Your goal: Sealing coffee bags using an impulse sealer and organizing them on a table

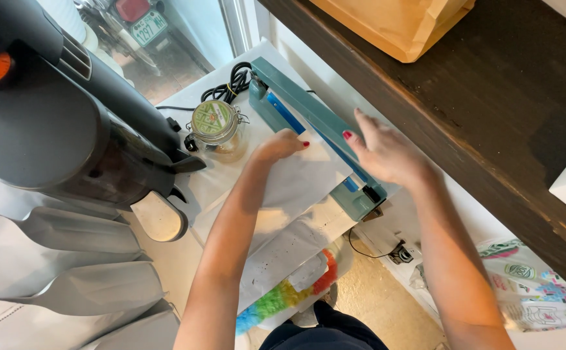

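Wedged between a dark shelf edge and a black machine [69, 123], the left hand [279, 146] lies flat on a white pouch [302, 185] while the right hand [386, 155], fingers spread, presses the teal sealer [309, 120].

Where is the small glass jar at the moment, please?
In the head view, the glass jar stands left of the teal heat sealer, just beyond the left hand.

small shop packing corner: heat sealer [315, 133], foil pouches [69, 285], grinder [56, 123].
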